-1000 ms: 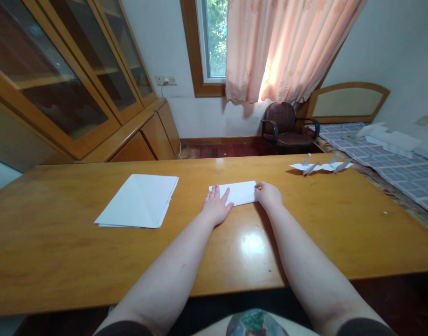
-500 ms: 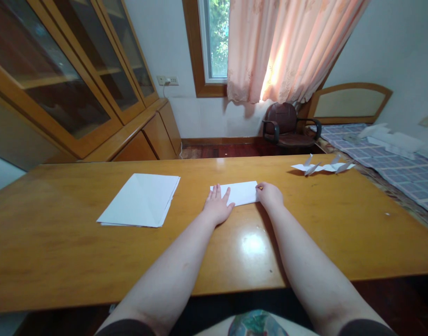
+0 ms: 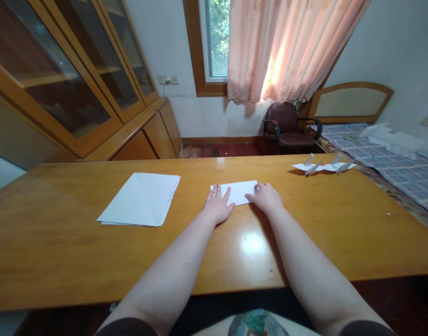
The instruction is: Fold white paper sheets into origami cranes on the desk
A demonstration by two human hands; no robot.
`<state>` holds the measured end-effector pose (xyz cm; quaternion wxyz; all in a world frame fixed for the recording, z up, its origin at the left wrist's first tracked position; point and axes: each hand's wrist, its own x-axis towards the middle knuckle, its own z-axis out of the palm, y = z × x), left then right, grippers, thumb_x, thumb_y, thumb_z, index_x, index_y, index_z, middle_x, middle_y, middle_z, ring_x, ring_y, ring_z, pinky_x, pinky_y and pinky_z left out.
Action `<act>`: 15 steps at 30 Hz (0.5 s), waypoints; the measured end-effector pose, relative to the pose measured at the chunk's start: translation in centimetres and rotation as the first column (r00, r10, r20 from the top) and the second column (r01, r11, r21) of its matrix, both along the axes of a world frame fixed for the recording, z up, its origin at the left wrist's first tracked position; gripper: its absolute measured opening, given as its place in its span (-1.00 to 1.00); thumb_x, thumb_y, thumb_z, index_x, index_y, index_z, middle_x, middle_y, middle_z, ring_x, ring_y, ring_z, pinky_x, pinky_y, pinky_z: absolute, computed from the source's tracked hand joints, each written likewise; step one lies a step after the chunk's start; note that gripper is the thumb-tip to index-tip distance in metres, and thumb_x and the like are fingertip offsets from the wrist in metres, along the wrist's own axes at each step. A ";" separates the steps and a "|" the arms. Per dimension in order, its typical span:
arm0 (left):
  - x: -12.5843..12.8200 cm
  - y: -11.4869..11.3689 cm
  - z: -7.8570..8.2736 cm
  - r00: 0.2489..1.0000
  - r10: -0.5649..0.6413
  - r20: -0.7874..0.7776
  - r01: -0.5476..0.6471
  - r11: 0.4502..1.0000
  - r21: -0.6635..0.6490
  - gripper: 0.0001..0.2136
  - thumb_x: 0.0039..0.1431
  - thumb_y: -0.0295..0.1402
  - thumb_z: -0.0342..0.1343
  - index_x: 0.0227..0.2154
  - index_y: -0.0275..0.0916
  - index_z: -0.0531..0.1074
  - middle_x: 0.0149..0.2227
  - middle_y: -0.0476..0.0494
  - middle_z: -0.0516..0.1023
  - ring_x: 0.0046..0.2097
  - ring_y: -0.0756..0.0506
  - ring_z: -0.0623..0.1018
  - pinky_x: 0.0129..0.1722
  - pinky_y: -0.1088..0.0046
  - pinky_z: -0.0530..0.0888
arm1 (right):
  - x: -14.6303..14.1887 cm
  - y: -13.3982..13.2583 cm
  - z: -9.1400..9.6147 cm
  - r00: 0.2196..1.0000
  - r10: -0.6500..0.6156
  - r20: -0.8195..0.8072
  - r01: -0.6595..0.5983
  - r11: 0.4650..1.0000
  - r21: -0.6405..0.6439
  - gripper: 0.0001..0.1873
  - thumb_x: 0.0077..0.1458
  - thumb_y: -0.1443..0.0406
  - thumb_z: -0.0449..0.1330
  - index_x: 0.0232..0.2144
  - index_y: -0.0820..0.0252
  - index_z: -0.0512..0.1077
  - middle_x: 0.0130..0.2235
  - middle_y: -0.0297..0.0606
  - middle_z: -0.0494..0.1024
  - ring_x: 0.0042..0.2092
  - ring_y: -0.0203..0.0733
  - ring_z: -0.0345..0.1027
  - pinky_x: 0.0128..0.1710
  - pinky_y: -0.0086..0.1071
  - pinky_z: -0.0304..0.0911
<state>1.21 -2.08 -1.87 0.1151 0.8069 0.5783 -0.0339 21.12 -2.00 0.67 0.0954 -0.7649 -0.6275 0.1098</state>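
Note:
A folded white sheet of paper [image 3: 239,192] lies flat on the wooden table in front of me, its long side running left to right. On its left end rests my left hand [image 3: 217,205], fingers spread and pressing down, holding nothing. My right hand [image 3: 266,197] is at the right end, thumb stretched out over the paper and apart from the fingers, which bend near the far right corner. Part of that right edge is hidden under the hand.
To the left lies a stack of white paper [image 3: 140,199]. Folded paper cranes [image 3: 322,167] stand at the table's far right. Beyond the wooden table [image 3: 77,261] are a brown armchair [image 3: 283,122], a bed [image 3: 385,154] and a glass-door cabinet [image 3: 105,116].
My right thumb has moved left from the paper's right edge onto its surface, and the pinch there has loosened. The left hand stays in place.

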 end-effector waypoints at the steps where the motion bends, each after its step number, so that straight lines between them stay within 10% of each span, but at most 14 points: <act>1: 0.0 0.0 0.0 1.000 0.001 0.000 -0.001 1.000 0.002 -0.32 0.23 0.08 -0.27 0.33 -0.11 -0.19 0.37 -0.26 -0.31 0.35 -0.35 -0.24 0.27 0.09 -0.11 | -0.2 -0.2 0.1 1.000 0.011 0.005 -0.011 1.000 -0.006 -0.30 -0.10 -0.13 0.19 -0.03 0.22 0.41 -0.08 0.01 0.43 -0.08 0.05 0.37 -0.10 -0.21 0.23; 8: 0.0 0.0 -0.4 1.000 0.004 0.013 -0.004 1.000 0.029 -0.30 0.21 0.08 -0.24 0.33 -0.12 -0.17 0.38 -0.25 -0.26 0.35 -0.34 -0.22 0.27 0.11 -0.10 | -1.4 -1.2 0.5 0.991 0.001 0.137 -0.007 0.999 0.040 -0.26 -0.12 -0.14 0.22 -0.05 0.30 0.41 -0.01 0.13 0.37 0.03 0.22 0.24 -0.01 -0.03 0.12; 15: 0.0 0.0 -0.6 1.000 0.005 0.019 -0.006 0.999 0.037 -0.31 0.21 0.08 -0.23 0.33 -0.10 -0.15 0.38 -0.25 -0.25 0.35 -0.35 -0.21 0.27 0.11 -0.11 | -1.7 -0.5 -0.7 0.911 0.396 0.117 -0.405 0.912 0.070 -0.66 0.15 0.18 0.09 -0.04 0.04 0.45 0.12 -0.16 0.37 0.11 -0.05 0.23 0.06 -0.23 0.11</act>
